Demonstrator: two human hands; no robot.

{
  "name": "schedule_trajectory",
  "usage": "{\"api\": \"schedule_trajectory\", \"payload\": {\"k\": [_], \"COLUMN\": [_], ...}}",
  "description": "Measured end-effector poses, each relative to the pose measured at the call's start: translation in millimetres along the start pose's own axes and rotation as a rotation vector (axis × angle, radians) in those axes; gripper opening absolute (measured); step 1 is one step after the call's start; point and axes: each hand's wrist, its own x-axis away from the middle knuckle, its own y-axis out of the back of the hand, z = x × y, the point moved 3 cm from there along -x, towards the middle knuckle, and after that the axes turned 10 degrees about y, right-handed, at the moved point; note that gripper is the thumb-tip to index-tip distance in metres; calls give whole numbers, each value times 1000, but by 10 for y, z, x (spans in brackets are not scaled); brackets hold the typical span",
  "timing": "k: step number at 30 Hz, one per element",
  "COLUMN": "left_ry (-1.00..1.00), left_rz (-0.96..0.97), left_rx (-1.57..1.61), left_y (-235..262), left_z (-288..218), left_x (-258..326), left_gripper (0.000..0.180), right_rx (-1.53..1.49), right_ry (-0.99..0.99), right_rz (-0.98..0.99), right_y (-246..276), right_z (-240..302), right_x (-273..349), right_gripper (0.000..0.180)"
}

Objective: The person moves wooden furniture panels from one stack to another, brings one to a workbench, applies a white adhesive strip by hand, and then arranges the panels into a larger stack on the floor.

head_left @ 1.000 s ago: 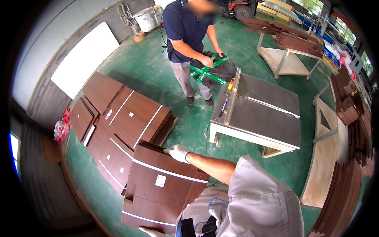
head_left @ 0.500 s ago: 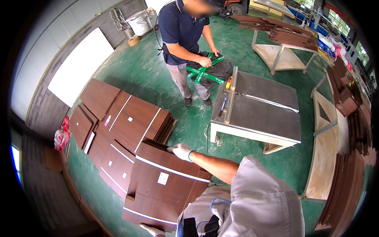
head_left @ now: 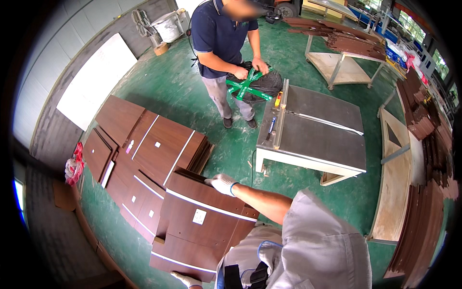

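Green floor (head_left: pixel 231 149) around us, dark-topped table (head_left: pixel 320 142) ahead right. Our right forearm reaches left and slightly forward. Strapped brown panel stack (head_left: pixel 185 243) sits front-left: right hand (head_left: pixel 223 184) on its far edge, left hand (head_left: pixel 186 280) at its near edge; we can't tell if either's clamped.

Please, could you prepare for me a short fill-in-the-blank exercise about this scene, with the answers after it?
1. The left hand and right hand wear white ____.
2. Two ____-coloured bands cross the nearest brown panel stack.
3. The co-worker's black bundle carries ____-coloured tape.
4. In the picture, the grey-topped table stands to the ____ of that stack.

Missing words: gloves; white; green; right.
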Motion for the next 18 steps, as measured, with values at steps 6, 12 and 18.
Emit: {"api": "schedule_trajectory", "payload": {"k": [6, 12, 18], "left_ry": [-21, -26, -41], "left_rz": [-11, -21, -2], "left_rx": [-7, -4, 7], "left_y": [-7, 13, 37], "left_z": [5, 5, -9], "left_x": [-22, -46, -49], "left_gripper": [111, 111, 111], "right_rx": [-22, -31, -41], "right_ry": [8, 16, 8], "right_rz": [18, 16, 6], "right_y": [3, -60, -72], "right_z": [41, -55, -67], "right_x": [4, -96, -113], "right_gripper": [61, 59, 59]}}
